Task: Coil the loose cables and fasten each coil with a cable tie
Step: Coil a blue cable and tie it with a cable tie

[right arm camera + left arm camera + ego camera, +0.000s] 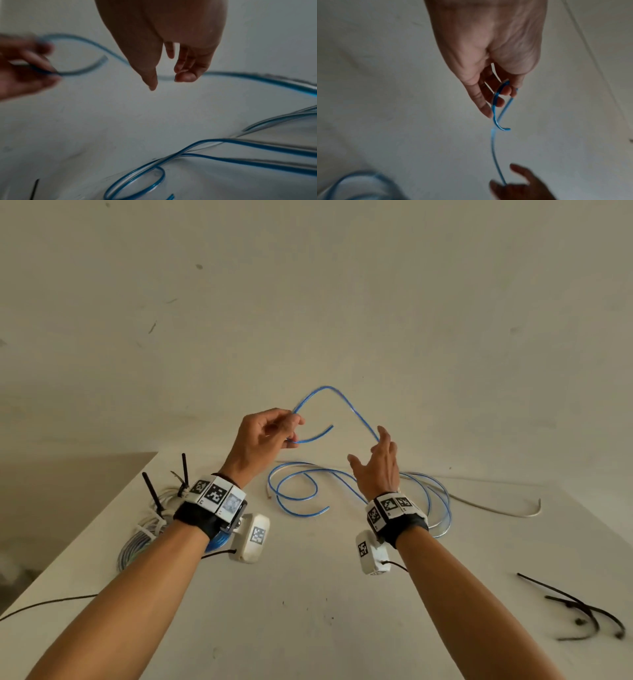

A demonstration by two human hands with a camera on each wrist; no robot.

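Observation:
A blue cable (342, 398) rises in an arch between my two hands above the white table (308, 594). My left hand (293, 426) pinches it close to its free end, which curls out to the right; the left wrist view shows the fingertips (505, 92) closed on the cable (493, 148). My right hand (376, 453) is raised with its fingers relaxed and thumb spread. In the right wrist view the cable (257, 77) runs across the loosely bent fingers (185, 77) without being squeezed. The rest of the blue cable (301, 463) lies in loose loops on the table.
Tied coils (144, 539) with black cable ties sit at the table's left edge, partly under my left forearm. A loose white cable (496, 510) trails at the back right. Several loose black cable ties (579, 607) lie at the front right.

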